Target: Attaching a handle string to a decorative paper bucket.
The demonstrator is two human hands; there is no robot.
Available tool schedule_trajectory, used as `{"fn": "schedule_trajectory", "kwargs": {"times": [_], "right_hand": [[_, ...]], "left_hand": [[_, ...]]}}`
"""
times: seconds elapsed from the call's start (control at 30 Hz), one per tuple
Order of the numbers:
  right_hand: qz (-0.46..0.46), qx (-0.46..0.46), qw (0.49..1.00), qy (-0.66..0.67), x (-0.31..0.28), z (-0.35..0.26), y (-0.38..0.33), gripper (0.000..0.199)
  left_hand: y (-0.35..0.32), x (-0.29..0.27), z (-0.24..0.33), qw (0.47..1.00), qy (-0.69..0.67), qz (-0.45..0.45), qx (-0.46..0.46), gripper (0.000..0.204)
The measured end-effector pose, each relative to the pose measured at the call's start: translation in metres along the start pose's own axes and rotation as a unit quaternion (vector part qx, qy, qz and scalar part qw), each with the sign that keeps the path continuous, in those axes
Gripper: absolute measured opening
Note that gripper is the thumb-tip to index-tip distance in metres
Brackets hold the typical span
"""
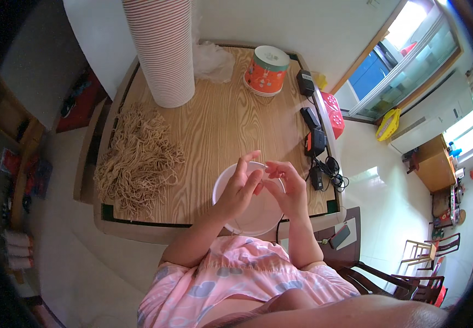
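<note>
White paper bucket [245, 223], mouth up, held low over the near edge of the wooden table [220, 120], just ahead of the pink-clad lap. Gripped at its far rim by both hands: left hand [239, 188] with long fingers nearly straight and pressed against the rim, apparently pinching it against the thumb; right hand [286, 188] curled, fingertips closed in a fine pinch at the same stretch of rim, touching the left. Cannot tell whether anything thin lies inside that pinch; too small to make out. Looks like fine work at one spot on the rim, probably fitting or fastening something there. Calls next for a steady hold by the left and small, exact fingertip work by the right, with the rim kept from buckling. Room: bare wood open between the bucket and the far things. Heap of tan cord pieces [138, 158] spreads along the left edge, within the left arm's reach. Tall stack of white cups [162, 54] stands at the far left, an orange printed bucket [266, 71] upside down at the far right, both well apart from the hands. Black adapters [314, 139] and tangled cables [332, 169] crowd the right edge near the right wrist, so less room there.
</note>
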State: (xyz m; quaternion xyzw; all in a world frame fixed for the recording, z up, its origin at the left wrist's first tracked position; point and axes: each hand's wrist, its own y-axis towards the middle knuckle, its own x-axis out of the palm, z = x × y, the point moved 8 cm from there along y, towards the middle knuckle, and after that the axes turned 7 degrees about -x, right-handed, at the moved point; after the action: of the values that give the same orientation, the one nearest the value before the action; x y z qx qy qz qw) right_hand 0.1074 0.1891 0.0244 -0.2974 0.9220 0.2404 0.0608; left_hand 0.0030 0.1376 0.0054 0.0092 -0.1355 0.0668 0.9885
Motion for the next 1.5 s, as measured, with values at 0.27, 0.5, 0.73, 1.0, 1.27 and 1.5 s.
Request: {"fn": "schedule_trajectory", "kwargs": {"times": [0.27, 0.5, 0.73, 1.0, 1.27, 1.5], "right_hand": [[0.021, 0.054, 0.997, 0.058, 0.000, 0.018, 0.008, 0.022], [0.067, 0.015, 0.998, 0.001, -0.010, 0.019, 0.008, 0.009], [0.021, 0.011, 0.998, -0.059, -0.005, 0.017, 0.008, 0.020], [0.003, 0.074, 0.995, -0.063, -0.017, 0.041, 0.010, 0.025], [0.009, 0.147, 0.989, 0.000, -0.019, 0.080, 0.003, 0.024], [0.023, 0.119, 0.992, 0.026, -0.017, 0.082, -0.001, 0.021]], "left_hand": [[0.002, 0.004, -0.003, 0.999, 0.038, -0.017, -0.003, 0.054], [0.004, -0.005, -0.005, 0.992, 0.115, 0.049, 0.027, 0.031], [0.001, -0.008, 0.011, 0.972, 0.192, 0.120, 0.069, 0.009], [0.012, -0.003, 0.023, 0.928, 0.356, 0.092, 0.066, 0.008], [0.032, -0.007, -0.004, 0.845, 0.522, 0.087, 0.068, 0.008], [0.032, -0.003, -0.005, 0.829, 0.547, 0.088, 0.083, 0.007]]}}
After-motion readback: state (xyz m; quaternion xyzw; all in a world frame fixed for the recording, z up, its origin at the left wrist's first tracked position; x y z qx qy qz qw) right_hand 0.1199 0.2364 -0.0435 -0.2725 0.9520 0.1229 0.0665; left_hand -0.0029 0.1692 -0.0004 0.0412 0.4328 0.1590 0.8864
